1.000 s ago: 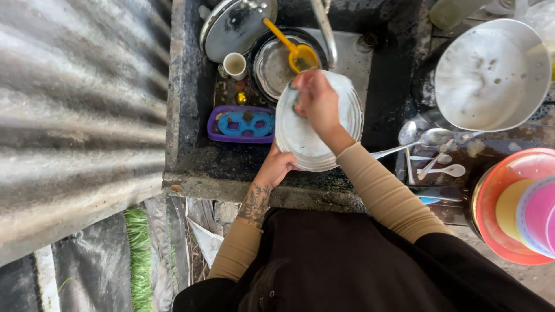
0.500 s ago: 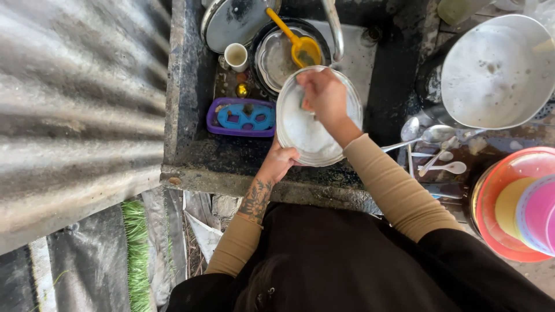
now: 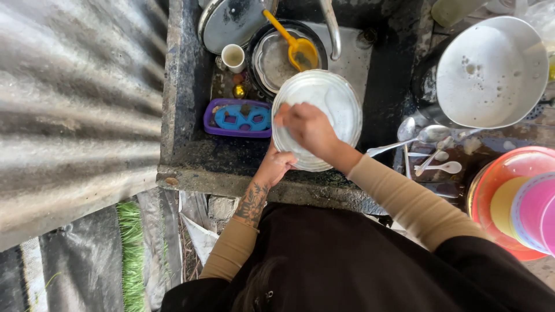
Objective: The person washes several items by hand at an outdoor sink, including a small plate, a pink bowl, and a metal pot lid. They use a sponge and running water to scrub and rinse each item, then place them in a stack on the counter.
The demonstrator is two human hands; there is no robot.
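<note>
A round steel plate (image 3: 335, 101) is held over the dark stone sink (image 3: 179, 115). My left hand (image 3: 277, 164) grips the plate's near rim from below. My right hand (image 3: 305, 126) presses on the plate's face, fingers bent; whether it holds a scrubber is hidden. Behind the plate, under the tap (image 3: 332, 26), sits a steel dish (image 3: 272, 58) with a yellow ladle (image 3: 298, 49) in it.
In the sink lie a purple soap tray with a blue insert (image 3: 238, 117), a white cup (image 3: 233, 56) and a steel lid (image 3: 228, 20). To the right are a large white basin (image 3: 488, 72), steel and white spoons (image 3: 428, 150) and stacked coloured plastic tubs (image 3: 514, 202). Corrugated metal sheeting (image 3: 75, 115) is on the left.
My right hand has slid leftward and nearer across the plate's face. The plate stays in my left hand.
</note>
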